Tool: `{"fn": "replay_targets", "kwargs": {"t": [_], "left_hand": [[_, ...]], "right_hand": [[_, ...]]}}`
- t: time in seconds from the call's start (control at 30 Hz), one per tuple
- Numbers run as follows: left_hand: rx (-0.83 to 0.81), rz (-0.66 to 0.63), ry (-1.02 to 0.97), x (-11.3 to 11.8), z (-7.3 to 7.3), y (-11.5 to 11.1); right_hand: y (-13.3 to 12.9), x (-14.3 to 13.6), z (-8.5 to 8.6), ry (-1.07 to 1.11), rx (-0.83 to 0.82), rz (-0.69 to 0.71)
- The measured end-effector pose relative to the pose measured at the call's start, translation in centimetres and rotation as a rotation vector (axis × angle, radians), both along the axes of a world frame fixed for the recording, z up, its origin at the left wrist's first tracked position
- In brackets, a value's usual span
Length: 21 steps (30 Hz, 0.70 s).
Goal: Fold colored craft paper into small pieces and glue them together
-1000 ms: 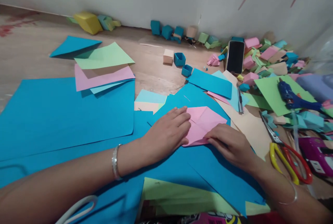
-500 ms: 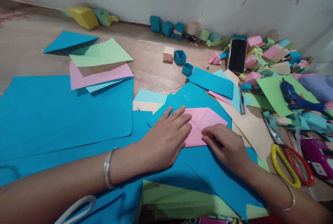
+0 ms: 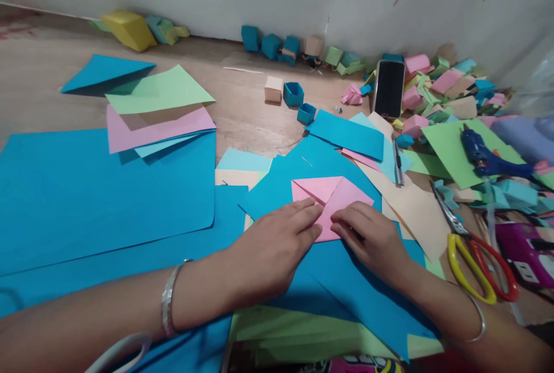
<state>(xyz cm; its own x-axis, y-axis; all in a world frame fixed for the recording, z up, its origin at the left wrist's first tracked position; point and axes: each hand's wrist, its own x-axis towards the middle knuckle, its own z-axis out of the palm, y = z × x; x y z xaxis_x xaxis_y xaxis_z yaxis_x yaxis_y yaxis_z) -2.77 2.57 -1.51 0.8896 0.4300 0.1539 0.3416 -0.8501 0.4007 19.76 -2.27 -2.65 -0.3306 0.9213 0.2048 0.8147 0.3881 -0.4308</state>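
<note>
A sheet of pink paper (image 3: 346, 195), folded with creased flaps meeting near its middle, lies on blue paper in front of me. My left hand (image 3: 277, 243) rests on its left part, palm down, with the fingers stretched out and the tips beside the central fold. The thumb of that hand is hidden. At the sheet's lower right, my right hand (image 3: 367, 237) pinches the pink paper between thumb and fingers. The lower left corner of the sheet is covered by my left hand.
Scissors (image 3: 471, 257) with yellow and red handles lie right of my right hand. Beyond are a blue glue gun (image 3: 485, 153), a pen (image 3: 397, 160) and a phone (image 3: 389, 89). Small paper boxes (image 3: 293, 94) stand toward the wall. Large blue paper (image 3: 108, 188) spreads at the left.
My left hand has slid down and drawn its fingers closer together, uncovering the pink paper's upper left flap. My right hand keeps its pinch at the lower right. The view has shifted slightly.
</note>
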Motion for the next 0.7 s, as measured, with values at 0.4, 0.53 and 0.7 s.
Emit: {"fn": "replay_targets", "kwargs": {"t": [0.4,0.53,0.7], "left_hand": [[0.108,-0.090,0.122,0.24,-0.21,-0.14],[0.121,-0.090,0.137,0.27,-0.24,-0.15],[0.160,-0.107,0.148,0.34,-0.07,-0.04]], "right_hand": [[0.08,-0.17,-0.11,-0.038,0.006,-0.005],[0.11,-0.25,-0.03,-0.039,0.010,-0.002],[0.13,-0.15,-0.18,-0.018,0.029,0.007]]}}
